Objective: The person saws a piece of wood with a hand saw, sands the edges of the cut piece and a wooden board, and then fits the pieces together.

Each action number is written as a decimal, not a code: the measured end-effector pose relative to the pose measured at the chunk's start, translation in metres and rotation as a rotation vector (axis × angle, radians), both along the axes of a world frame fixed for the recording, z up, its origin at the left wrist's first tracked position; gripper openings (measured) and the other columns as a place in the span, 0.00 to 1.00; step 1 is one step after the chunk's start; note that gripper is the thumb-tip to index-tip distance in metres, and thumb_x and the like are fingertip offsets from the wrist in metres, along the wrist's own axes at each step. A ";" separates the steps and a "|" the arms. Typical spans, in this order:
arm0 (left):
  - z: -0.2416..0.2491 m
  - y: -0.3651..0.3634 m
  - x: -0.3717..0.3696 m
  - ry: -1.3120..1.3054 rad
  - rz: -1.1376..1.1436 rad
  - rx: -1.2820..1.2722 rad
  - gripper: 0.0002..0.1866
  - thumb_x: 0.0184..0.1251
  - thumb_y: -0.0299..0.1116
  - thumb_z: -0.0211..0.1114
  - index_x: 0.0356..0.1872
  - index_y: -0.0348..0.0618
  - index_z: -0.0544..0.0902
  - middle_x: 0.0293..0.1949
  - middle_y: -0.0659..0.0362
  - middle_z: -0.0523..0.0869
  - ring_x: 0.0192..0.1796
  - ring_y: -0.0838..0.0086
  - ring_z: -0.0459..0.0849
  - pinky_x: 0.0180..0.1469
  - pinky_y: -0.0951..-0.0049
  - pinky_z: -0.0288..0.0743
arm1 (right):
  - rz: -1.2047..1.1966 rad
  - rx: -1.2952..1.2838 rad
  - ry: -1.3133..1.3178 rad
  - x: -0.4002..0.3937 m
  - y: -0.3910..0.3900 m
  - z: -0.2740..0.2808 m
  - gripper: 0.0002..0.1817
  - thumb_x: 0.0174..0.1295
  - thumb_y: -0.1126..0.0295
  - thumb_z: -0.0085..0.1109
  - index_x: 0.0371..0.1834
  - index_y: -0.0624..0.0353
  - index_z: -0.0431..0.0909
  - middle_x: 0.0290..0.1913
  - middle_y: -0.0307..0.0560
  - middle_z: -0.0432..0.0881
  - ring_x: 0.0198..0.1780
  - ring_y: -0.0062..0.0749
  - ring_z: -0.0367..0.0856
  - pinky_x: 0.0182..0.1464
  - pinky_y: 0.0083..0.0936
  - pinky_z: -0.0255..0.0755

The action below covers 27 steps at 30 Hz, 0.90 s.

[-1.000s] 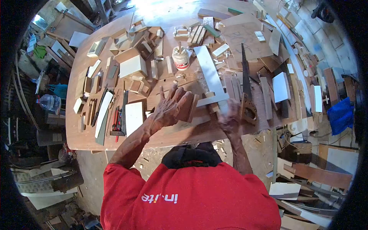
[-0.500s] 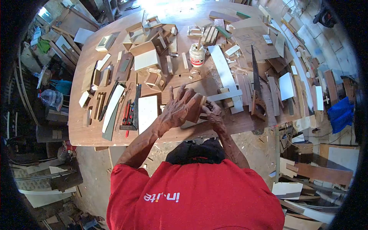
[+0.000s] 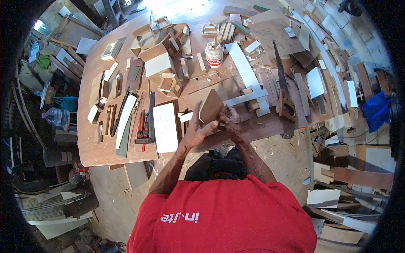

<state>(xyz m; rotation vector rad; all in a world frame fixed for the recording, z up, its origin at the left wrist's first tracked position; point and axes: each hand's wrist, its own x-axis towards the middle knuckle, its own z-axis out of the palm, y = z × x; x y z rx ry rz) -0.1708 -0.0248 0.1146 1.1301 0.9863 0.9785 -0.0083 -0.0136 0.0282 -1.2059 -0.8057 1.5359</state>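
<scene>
My left hand (image 3: 197, 130) grips a brown wooden panel (image 3: 212, 106) by its left and lower edge, holding it tilted above the table's front. My right hand (image 3: 230, 120) is closed at the panel's lower right corner; whether a smaller piece is between its fingers is hidden. Just beyond the right hand lies a pale strip (image 3: 247, 97), crossing a long white board (image 3: 244, 67). A white rectangular block (image 3: 166, 127) rests to the left of my left hand. Past the panel stands a jar of white glue (image 3: 214, 55) with a stick in it.
Small wooden boxes (image 3: 158, 63) and offcuts are spread over the wooden table (image 3: 95, 149). A handsaw (image 3: 282, 84) lies to the right. Red-handled tools (image 3: 143, 126) and a long white strip (image 3: 126, 116) are at the left. Scrap boards (image 3: 358, 179) lean at the right.
The wooden panel has been turned so its broad face shows upright. My left hand has moved from over the panel to its lower left edge. The camera view has shifted slightly.
</scene>
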 end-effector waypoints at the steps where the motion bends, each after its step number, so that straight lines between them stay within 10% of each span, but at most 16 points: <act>1: -0.014 0.001 0.001 0.001 -0.004 0.000 0.44 0.63 0.39 0.71 0.73 0.41 0.54 0.59 0.49 0.75 0.58 0.68 0.76 0.59 0.64 0.73 | -0.022 0.033 -0.092 -0.007 0.002 -0.005 0.26 0.64 0.59 0.64 0.60 0.63 0.71 0.48 0.44 0.82 0.44 0.25 0.81 0.44 0.25 0.77; 4: -0.051 0.001 0.004 0.159 -0.014 -0.200 0.19 0.72 0.41 0.62 0.56 0.39 0.80 0.50 0.54 0.83 0.53 0.67 0.81 0.54 0.67 0.76 | -0.014 0.064 -0.125 -0.010 0.000 -0.015 0.26 0.64 0.59 0.63 0.61 0.62 0.71 0.47 0.45 0.83 0.42 0.30 0.82 0.43 0.28 0.78; 6: -0.067 0.003 -0.001 0.183 0.087 -0.047 0.21 0.73 0.45 0.59 0.56 0.39 0.79 0.50 0.53 0.83 0.52 0.69 0.82 0.52 0.69 0.76 | 0.022 0.066 -0.059 -0.007 0.002 -0.011 0.26 0.65 0.59 0.62 0.60 0.62 0.71 0.46 0.46 0.83 0.41 0.36 0.83 0.42 0.31 0.79; 8: -0.083 0.004 -0.009 0.245 0.158 0.078 0.26 0.74 0.52 0.55 0.57 0.39 0.78 0.50 0.52 0.83 0.50 0.71 0.82 0.51 0.70 0.76 | 0.152 0.087 -0.889 0.008 0.012 0.009 0.25 0.64 0.61 0.58 0.62 0.60 0.70 0.50 0.51 0.81 0.46 0.49 0.82 0.51 0.38 0.77; 11: -0.054 0.002 -0.009 0.151 0.163 -0.121 0.34 0.74 0.60 0.48 0.60 0.37 0.75 0.50 0.49 0.83 0.51 0.68 0.82 0.55 0.65 0.74 | -0.008 0.586 -1.376 0.028 0.030 -0.016 0.25 0.60 0.64 0.55 0.62 0.58 0.71 0.57 0.53 0.76 0.55 0.54 0.76 0.59 0.37 0.72; 16: -0.081 0.004 -0.021 0.195 0.231 -0.052 0.27 0.74 0.50 0.57 0.56 0.33 0.77 0.43 0.54 0.85 0.39 0.73 0.81 0.39 0.72 0.76 | 0.295 0.625 -1.597 0.033 0.054 -0.045 0.23 0.58 0.65 0.58 0.60 0.41 0.75 0.58 0.46 0.76 0.62 0.51 0.72 0.62 0.83 0.43; 19: -0.080 0.005 -0.026 0.247 0.282 -0.069 0.26 0.74 0.50 0.57 0.53 0.32 0.78 0.41 0.55 0.85 0.38 0.74 0.81 0.37 0.72 0.75 | 0.294 0.719 -1.649 0.036 0.067 -0.066 0.20 0.60 0.64 0.56 0.57 0.40 0.77 0.58 0.46 0.76 0.60 0.52 0.74 0.62 0.85 0.38; 23: -0.054 0.002 -0.017 0.185 0.375 -0.021 0.27 0.72 0.52 0.59 0.51 0.33 0.79 0.39 0.55 0.85 0.36 0.74 0.80 0.35 0.72 0.74 | 0.338 0.744 -1.721 0.046 0.068 -0.038 0.17 0.62 0.65 0.55 0.54 0.43 0.79 0.56 0.47 0.77 0.59 0.53 0.76 0.63 0.74 0.55; 27: -0.073 0.005 -0.029 0.296 0.397 0.079 0.28 0.72 0.53 0.59 0.52 0.33 0.79 0.39 0.55 0.84 0.35 0.73 0.80 0.36 0.71 0.75 | 0.418 0.442 -1.428 0.077 0.059 0.002 0.14 0.65 0.65 0.52 0.52 0.49 0.78 0.48 0.54 0.80 0.48 0.52 0.82 0.41 0.43 0.76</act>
